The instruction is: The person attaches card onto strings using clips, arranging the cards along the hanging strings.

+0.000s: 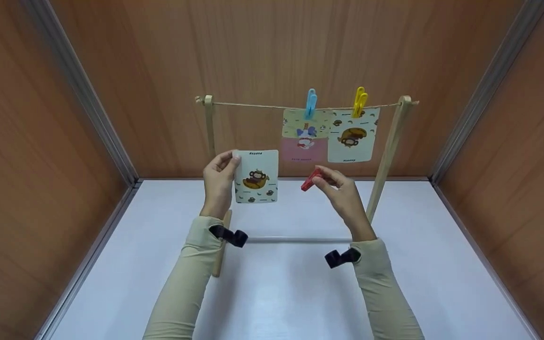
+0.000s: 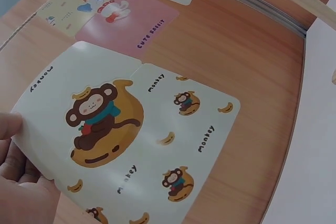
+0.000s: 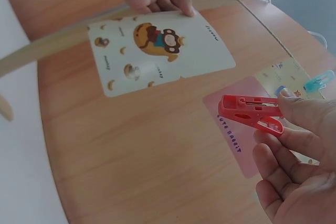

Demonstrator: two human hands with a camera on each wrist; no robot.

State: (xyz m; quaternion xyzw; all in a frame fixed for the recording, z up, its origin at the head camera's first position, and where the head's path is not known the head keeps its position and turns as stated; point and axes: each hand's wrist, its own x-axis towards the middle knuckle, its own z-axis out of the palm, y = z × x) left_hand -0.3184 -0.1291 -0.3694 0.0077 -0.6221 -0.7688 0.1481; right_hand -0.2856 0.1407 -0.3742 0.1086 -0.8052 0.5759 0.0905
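Note:
My left hand pinches a white monkey card by its left edge, below the string. In the left wrist view the card shows a monkey on a banana and smaller monkeys. My right hand holds a red clothespin between thumb and fingers, to the right of the card. The right wrist view shows the clothespin by its handles, its nose pointing away from the hand. On the string hang a pink-and-yellow rabbit card under a blue clothespin and another monkey card under a yellow clothespin.
The string runs between two wooden posts, a left post and a right post. A rod joins them low down above the white table. Wood-grain panels enclose the back and both sides.

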